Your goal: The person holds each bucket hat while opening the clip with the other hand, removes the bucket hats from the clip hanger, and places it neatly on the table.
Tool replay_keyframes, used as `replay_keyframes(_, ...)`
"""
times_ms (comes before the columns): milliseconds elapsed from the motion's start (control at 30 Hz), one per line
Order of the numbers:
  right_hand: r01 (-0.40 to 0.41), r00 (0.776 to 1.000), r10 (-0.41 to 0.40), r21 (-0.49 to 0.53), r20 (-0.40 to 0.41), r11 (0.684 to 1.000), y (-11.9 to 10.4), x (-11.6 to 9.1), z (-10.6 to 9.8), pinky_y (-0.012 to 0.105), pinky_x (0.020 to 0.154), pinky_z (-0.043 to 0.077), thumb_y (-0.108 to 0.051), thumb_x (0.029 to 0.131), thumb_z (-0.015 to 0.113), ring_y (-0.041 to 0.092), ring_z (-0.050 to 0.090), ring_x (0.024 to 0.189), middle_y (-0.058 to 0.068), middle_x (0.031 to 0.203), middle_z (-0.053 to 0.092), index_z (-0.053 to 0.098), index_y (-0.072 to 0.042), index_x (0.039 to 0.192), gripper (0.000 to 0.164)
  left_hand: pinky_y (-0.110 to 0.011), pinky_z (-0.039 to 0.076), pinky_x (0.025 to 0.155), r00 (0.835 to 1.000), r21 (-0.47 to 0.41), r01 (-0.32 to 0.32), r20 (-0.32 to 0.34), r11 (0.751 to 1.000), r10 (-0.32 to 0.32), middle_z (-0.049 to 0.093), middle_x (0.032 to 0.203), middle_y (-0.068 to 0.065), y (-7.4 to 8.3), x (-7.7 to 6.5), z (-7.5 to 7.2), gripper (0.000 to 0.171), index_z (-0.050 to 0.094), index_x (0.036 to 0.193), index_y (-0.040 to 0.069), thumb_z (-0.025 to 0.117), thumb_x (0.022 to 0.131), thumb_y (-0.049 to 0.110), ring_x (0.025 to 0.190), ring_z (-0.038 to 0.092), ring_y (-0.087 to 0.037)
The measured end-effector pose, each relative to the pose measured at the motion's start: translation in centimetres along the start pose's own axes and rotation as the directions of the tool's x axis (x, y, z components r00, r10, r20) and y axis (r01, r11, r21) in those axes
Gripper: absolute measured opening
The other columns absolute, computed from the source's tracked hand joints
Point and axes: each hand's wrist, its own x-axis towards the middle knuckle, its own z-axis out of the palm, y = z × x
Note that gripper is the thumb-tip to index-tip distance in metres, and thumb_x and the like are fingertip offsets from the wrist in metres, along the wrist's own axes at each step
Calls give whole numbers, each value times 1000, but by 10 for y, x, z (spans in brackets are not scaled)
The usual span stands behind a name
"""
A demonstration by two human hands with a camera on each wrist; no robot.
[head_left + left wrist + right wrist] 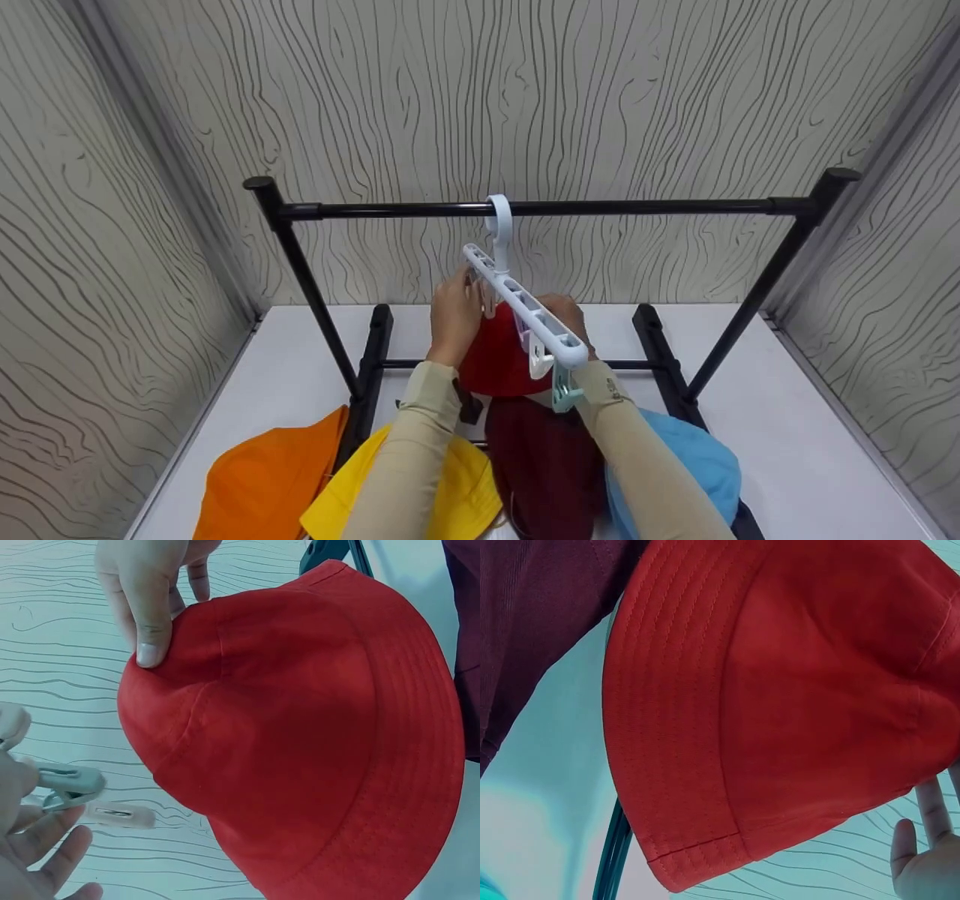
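Observation:
A red bucket hat hangs brim down below a white clip hanger. My right hand pinches its crown, the thumb on the near face in the left wrist view. In the right wrist view, spread fingers show at the crown's edge. My left hand is at the hanger's far end, pinching a pale green clip beside the crown. A pale clip is right beside that one. At the near end hang a white clip and a mint clip.
The hanger hooks over the bar of a black rack standing on a white table. Lower down are an orange hat, a yellow hat, a maroon hat and a light blue hat. Patterned walls stand behind and beside.

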Motion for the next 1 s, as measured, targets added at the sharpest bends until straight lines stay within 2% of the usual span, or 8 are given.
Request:
replay_keyframes(33, -87, 995, 87, -13, 43, 996, -27, 1, -7, 29, 65, 48, -11, 82, 70, 16, 57, 72, 8, 79, 66, 72, -5, 88, 9, -40, 55, 87, 1000, -15, 2, 1, 1000, -2, 70, 105, -8, 0, 0, 0, 25, 62, 121, 10, 54, 98, 13, 100, 66, -23)
replay_keyframes(100, -246, 963, 249, -47, 101, 968, -53, 1, -14, 29, 77, 50, -13, 91, 62, 15, 60, 84, 6, 89, 68, 74, -8, 100, 15, -40, 53, 91, 1000, -41, 12, 5, 999, -11, 70, 109, -7, 1, 0, -1, 27, 60, 124, 10, 54, 98, 13, 105, 65, -23)
replay_keyframes(167, -348, 926, 357, -85, 121, 934, -65, 2, -17, 38, 84, 52, -12, 94, 60, 23, 62, 93, 11, 98, 69, 72, -4, 108, 20, -41, 51, 95, 1000, -56, 14, 12, 998, -13, 70, 111, -7, 2, -1, -1, 30, 59, 127, 9, 54, 98, 13, 109, 63, -24)
replay_keyframes(233, -392, 904, 403, -100, 142, 915, -62, 2, -20, 39, 86, 52, -19, 96, 59, 23, 62, 97, 8, 102, 69, 71, -8, 111, 22, -41, 50, 97, 1000, -69, 7, 17, 998, -6, 69, 112, -8, 2, -3, -2, 31, 59, 128, 8, 55, 98, 13, 111, 62, -25)
replay_keyframes(333, -375, 912, 393, -150, 116, 915, -62, 2, -21, 42, 89, 51, -18, 95, 60, 24, 63, 100, 10, 104, 70, 71, -7, 110, 22, -41, 51, 95, 999, -89, 7, 42, 996, -3, 67, 114, -9, -1, -7, -1, 29, 60, 125, 7, 54, 99, 17, 111, 61, -25)
replay_keyframes(467, -370, 918, 384, -135, 101, 919, -60, 0, -23, 41, 88, 53, -21, 94, 61, 22, 64, 98, 9, 103, 70, 71, -8, 111, 23, -39, 52, 93, 996, -95, 41, 81, 995, -33, 65, 116, -9, -7, -13, 0, 26, 63, 120, 7, 52, 99, 19, 110, 61, -24)
replay_keyframes(600, -335, 936, 343, -98, 79, 937, -59, -3, -26, 40, 88, 54, -20, 94, 61, 22, 65, 96, 8, 101, 71, 72, -8, 110, 23, -39, 51, 93, 994, -80, 72, 91, 994, -65, 66, 115, -9, -9, -18, -1, 25, 65, 118, 7, 53, 99, 18, 109, 62, -24)
replay_keyframes(1000, -283, 958, 285, -61, 20, 957, -62, -9, -37, 38, 84, 50, -18, 93, 62, 22, 60, 95, 7, 98, 70, 73, -8, 105, 19, -40, 51, 90, 996, -9, 29, 79, 1000, -28, 67, 114, -10, -8, -36, -11, 26, 64, 119, 5, 54, 97, 16, 106, 61, -25)
